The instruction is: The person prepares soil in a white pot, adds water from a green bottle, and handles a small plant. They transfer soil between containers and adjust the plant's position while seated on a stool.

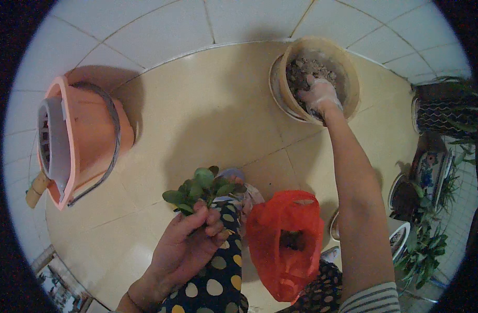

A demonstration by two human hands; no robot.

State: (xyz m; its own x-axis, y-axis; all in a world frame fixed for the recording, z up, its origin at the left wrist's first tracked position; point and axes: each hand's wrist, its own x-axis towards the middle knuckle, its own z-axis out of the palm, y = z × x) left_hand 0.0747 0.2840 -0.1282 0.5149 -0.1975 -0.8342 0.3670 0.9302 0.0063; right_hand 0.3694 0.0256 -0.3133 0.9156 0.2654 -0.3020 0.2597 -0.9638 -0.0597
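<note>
My left hand (pixel 192 238) holds a small bunch of round-leaved green plant cuttings (pixel 200 186) between thumb and fingers, above my polka-dot trousers. My right hand (pixel 321 96), in a thin translucent glove, reaches into a large beige plant pot (pixel 346 70). Its fingers are against the dry, crumbly soil (pixel 311 68), and the fingertips are partly hidden, so whether they grip any soil is unclear. The pot stands on a saucer (pixel 278 84). Between my legs is a red bag (pixel 262 231), open at the top, with something dark inside.
An orange mop bucket (pixel 94 125) with a grey wringer and dark handle is at the left by the tiled wall (pixel 176 23). Several potted plants (pixel 428 250) line the right side. Beige floor tiles (pixel 164 105) lie between bucket and pot. One slipper shows beyond the leaves.
</note>
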